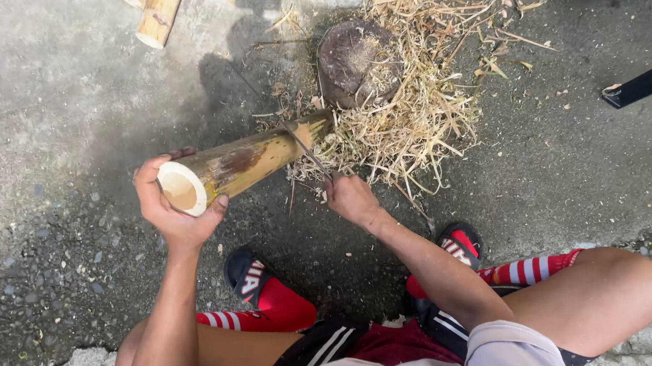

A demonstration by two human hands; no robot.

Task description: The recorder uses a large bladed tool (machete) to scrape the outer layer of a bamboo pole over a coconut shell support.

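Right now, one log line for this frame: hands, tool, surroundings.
left hand: grips bamboo pole near end | right hand: holds blade against pole | far end: by wooden block | shavings around block

**Both hands closed, arms reaching forward**

Our left hand (175, 207) is raised, palm toward us, fingers and thumb curled in a firm wrap, forearm running straight up from below. Our right hand (352, 198) sits just beside it, clenched in a fist, its forearm stretching diagonally from the lower right.
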